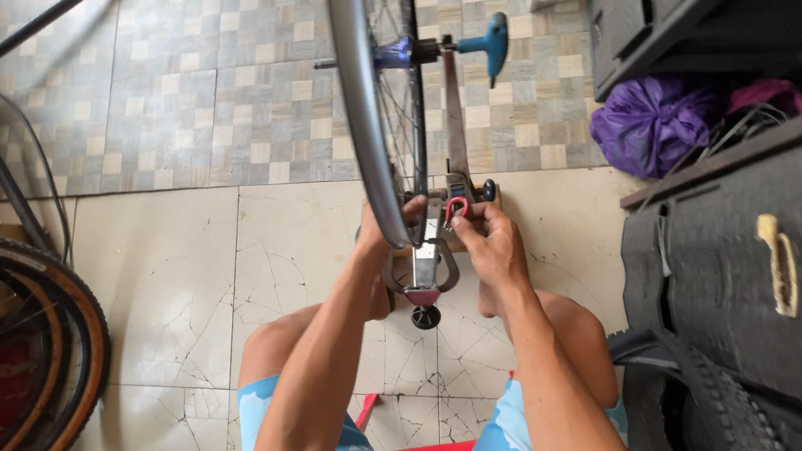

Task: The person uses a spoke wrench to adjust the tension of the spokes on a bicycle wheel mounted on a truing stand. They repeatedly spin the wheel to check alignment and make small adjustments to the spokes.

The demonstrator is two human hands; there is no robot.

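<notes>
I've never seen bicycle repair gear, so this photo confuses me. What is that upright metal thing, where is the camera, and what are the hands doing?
The camera sits on the person's head, looking down past their knees at a tiled floor. The upright metal thing is a stand holding a bare bicycle wheel by its hub. The left hand steadies the rim. The right hand pinches a small red tool near the rim. Tyres lean at the left, and a purple bag lies at the right.
</notes>
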